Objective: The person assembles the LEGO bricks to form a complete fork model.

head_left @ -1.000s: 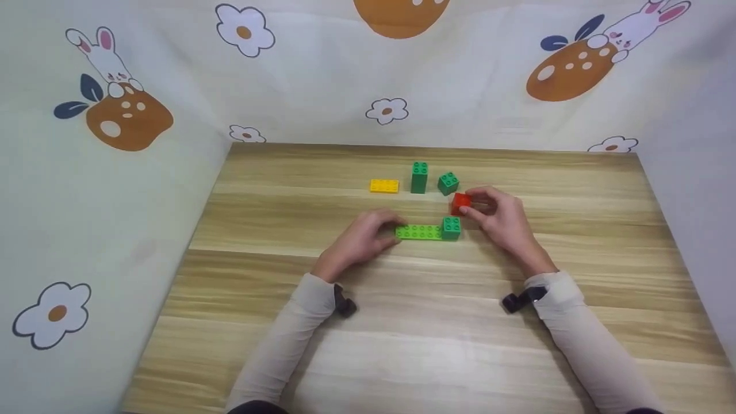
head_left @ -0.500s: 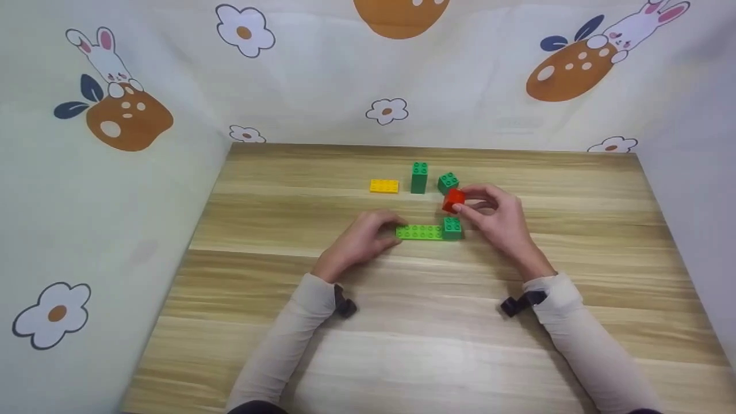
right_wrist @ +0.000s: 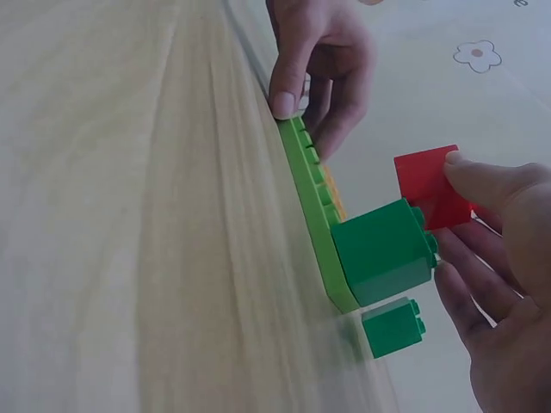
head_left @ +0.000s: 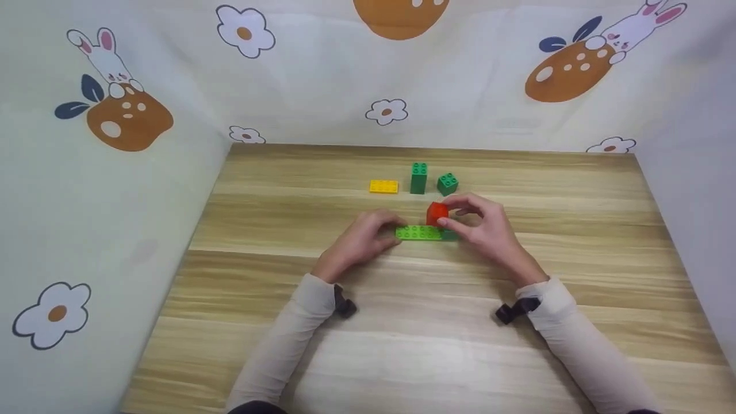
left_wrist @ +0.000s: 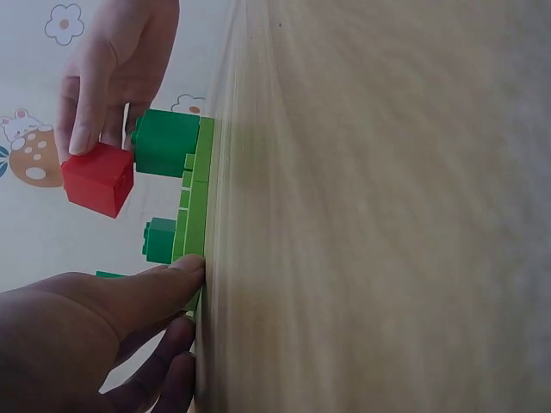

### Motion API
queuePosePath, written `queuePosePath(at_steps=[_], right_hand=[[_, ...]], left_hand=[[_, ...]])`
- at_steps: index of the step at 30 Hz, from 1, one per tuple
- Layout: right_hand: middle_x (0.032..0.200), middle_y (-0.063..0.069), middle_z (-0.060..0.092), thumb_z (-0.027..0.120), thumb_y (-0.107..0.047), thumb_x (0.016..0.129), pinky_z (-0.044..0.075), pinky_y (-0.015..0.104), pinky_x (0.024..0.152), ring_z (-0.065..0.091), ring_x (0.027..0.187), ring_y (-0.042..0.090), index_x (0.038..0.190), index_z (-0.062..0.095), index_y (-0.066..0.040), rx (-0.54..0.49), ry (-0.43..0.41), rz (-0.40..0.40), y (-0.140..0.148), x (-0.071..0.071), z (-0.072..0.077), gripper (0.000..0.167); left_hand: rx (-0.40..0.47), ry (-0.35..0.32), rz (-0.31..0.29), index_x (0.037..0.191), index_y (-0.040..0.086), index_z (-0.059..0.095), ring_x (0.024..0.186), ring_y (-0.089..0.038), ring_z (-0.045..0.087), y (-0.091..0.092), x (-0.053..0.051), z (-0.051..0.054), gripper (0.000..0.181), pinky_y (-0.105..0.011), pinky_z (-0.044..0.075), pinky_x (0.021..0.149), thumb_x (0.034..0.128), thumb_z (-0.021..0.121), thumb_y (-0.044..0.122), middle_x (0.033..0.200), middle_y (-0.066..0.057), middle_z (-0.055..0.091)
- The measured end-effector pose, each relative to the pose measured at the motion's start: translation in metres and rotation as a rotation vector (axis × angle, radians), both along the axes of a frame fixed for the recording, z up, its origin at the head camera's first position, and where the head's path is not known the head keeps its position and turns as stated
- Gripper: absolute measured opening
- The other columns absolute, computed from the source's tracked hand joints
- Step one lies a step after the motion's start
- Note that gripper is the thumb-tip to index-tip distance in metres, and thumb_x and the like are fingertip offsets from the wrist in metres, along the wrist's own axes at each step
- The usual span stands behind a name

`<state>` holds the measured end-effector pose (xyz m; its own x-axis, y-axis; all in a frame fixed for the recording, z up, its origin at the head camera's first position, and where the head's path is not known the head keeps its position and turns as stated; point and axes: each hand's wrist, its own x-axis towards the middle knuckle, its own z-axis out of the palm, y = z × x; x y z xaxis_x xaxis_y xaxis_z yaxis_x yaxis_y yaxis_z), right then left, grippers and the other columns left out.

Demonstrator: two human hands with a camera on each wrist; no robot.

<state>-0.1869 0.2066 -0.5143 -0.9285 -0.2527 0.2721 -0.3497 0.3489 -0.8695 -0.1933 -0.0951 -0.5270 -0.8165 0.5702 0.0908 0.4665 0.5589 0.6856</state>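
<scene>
My left hand [head_left: 365,236] pinches the left end of a long light-green plate [head_left: 418,233] lying on the table. On the plate's right end sits a green block [right_wrist: 386,254], mostly hidden behind the right hand in the head view. Between thumb and fingers, my right hand [head_left: 486,230] holds a red block [head_left: 437,214], tilted and raised above the plate. In the left wrist view the red block [left_wrist: 99,179] hangs off the studded side of the green block [left_wrist: 167,143]. Whether the red and green blocks touch is unclear.
Behind the plate on the wooden table [head_left: 276,201] lie a flat yellow brick [head_left: 383,186], a tall green block [head_left: 418,178] and a smaller green block [head_left: 447,184] turned at an angle. A patterned cloth wall [head_left: 310,75] stands along the back.
My right hand has carried the red block left and toward the plate, and now covers most of the green block on it. The left hand has kept its place on the plate.
</scene>
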Motion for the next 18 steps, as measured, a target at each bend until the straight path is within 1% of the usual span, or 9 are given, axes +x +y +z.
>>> queuePosePath(at_steps=[5, 9, 13, 18], right_hand=[[0.119, -0.004, 0.08, 0.091, -0.03, 0.089, 0.06, 0.035, 0.101, 0.076, 0.109, 0.019, 0.121, 0.079, -0.022, 0.068, -0.003, 0.031, -0.0037, 0.0014, -0.0027, 0.034], [0.121, -0.008, 0.08, 0.091, -0.036, 0.089, 0.058, 0.03, 0.103, 0.073, 0.114, 0.016, 0.121, 0.078, -0.026, 0.105, -0.042, 0.056, -0.0052, 0.0026, -0.005, 0.035], [0.12, -0.011, 0.079, 0.091, -0.037, 0.089, 0.057, 0.028, 0.102, 0.071, 0.115, 0.013, 0.121, 0.078, -0.029, 0.124, -0.08, 0.073, -0.0067, 0.0042, -0.0066, 0.035], [0.12, -0.013, 0.079, 0.091, -0.038, 0.089, 0.056, 0.027, 0.101, 0.07, 0.114, 0.012, 0.12, 0.078, -0.032, 0.145, -0.093, 0.084, -0.0073, 0.005, -0.0087, 0.034]], left_hand=[[-0.018, -0.001, -0.001, 0.133, 0.009, 0.075, 0.13, -0.024, 0.069, 0.0007, -0.0008, 0.0, 0.036, -0.041, 0.051, 0.119, 0.0981, 0.081, 0.013, 0.134, -0.008, 0.076], [-0.018, -0.006, -0.001, 0.134, 0.009, 0.075, 0.132, -0.024, 0.068, 0.0006, -0.0008, 0.0003, 0.036, -0.042, 0.05, 0.12, 0.0982, 0.081, 0.014, 0.135, -0.007, 0.076], [-0.025, -0.006, -0.001, 0.134, 0.01, 0.075, 0.133, -0.024, 0.067, 0.0002, -0.0006, 0.0006, 0.037, -0.042, 0.05, 0.121, 0.0984, 0.081, 0.015, 0.136, -0.007, 0.076], [-0.032, -0.007, 0.004, 0.134, 0.01, 0.075, 0.134, -0.023, 0.067, 0.0001, -0.0007, 0.0005, 0.037, -0.041, 0.049, 0.121, 0.0986, 0.081, 0.016, 0.136, -0.006, 0.076]])
